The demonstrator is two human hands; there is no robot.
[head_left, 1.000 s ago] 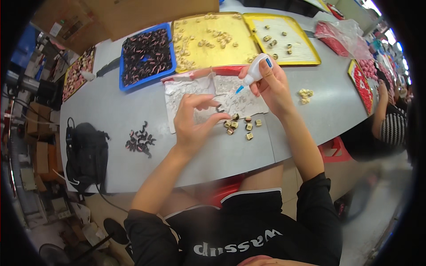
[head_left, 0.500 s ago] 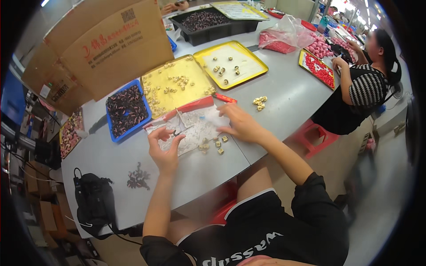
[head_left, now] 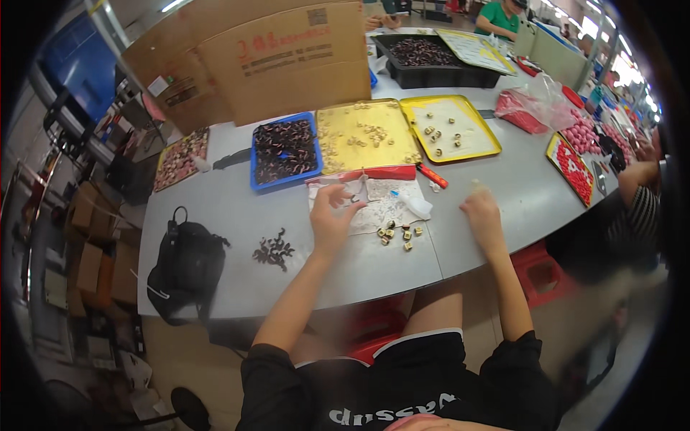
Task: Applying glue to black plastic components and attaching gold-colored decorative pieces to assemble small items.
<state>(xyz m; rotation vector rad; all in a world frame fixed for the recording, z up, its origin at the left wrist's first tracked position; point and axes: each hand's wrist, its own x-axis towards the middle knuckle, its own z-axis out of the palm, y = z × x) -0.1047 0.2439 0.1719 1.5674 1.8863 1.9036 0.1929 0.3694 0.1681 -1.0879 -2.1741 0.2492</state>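
Note:
My left hand (head_left: 332,215) is over the left part of a marked white sheet (head_left: 374,219), thumb and forefinger curled around a small dark curved piece (head_left: 353,199). On the sheet's right part lies a white squeeze bottle (head_left: 415,206) with a blue tip. Several small cream-and-dark cubes (head_left: 407,235) sit at the sheet's near edge. Over to the right, my right hand (head_left: 481,214) reaches a small pile of cream cubes (head_left: 477,185), which its blurred fingers partly cover. Whether those fingers grip a cube cannot be made out.
Dark curved pieces fill a blue tray (head_left: 253,167) and form a loose pile (head_left: 273,251). Two yellow trays (head_left: 345,154) (head_left: 496,149) hold small cubes. A cardboard box (head_left: 287,86) stands behind. A black bag (head_left: 187,269) rests at left; a co-worker's arm (head_left: 636,176) is at far right.
My right hand has left the squeeze bottle on the sheet and moved right to the cream cubes. My left hand stays by the sheet. The view has swung, shifting the scene rightward.

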